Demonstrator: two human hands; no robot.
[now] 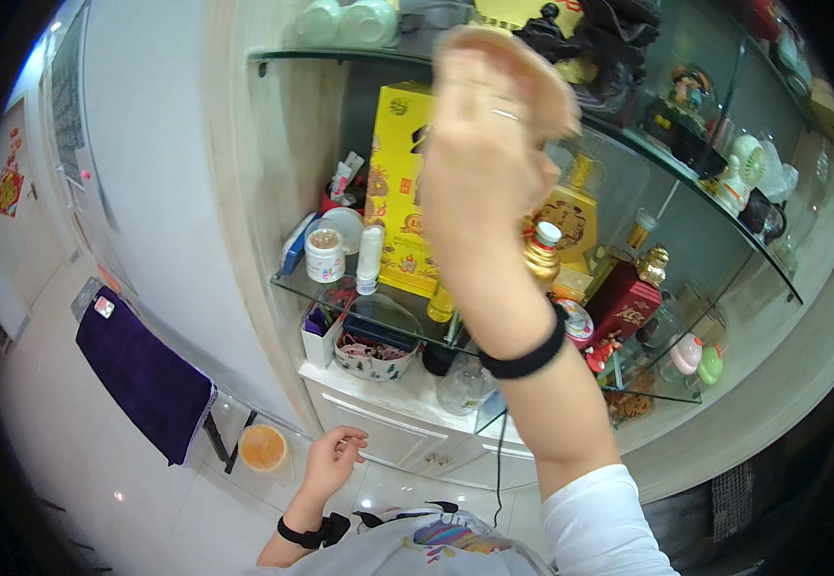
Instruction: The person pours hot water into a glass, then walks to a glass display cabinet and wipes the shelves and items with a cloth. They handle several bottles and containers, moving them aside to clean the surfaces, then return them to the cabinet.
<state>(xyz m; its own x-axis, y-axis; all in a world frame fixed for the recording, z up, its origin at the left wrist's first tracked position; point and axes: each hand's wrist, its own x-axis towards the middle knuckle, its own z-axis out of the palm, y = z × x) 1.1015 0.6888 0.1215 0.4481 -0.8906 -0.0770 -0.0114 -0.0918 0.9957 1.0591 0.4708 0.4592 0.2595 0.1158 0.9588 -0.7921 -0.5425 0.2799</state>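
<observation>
My right hand [482, 155] is raised before the glass-shelved cabinet, at the height of the upper shelf. Its fingers grip a beige folded cloth [557, 101], blurred, so its exact kind is hard to tell. Behind this hand and forearm stands a tall yellow box [399, 194], partly hidden. A gold bottle with a white cap [543, 252] shows just right of the forearm. My left hand [334, 457] hangs low in front of the white cabinet doors [381, 439], fingers loosely bent and apart, holding nothing. Both wrists wear black bands.
The upper glass shelf [345, 55] carries pale green cups [366, 23] and a dark carving [618, 43]. Small jars [325, 255] stand near the middle shelf's edge. A black cable [501, 468] hangs down the front. At left are a purple cloth-covered stand [143, 374] and an orange-topped tub [264, 448].
</observation>
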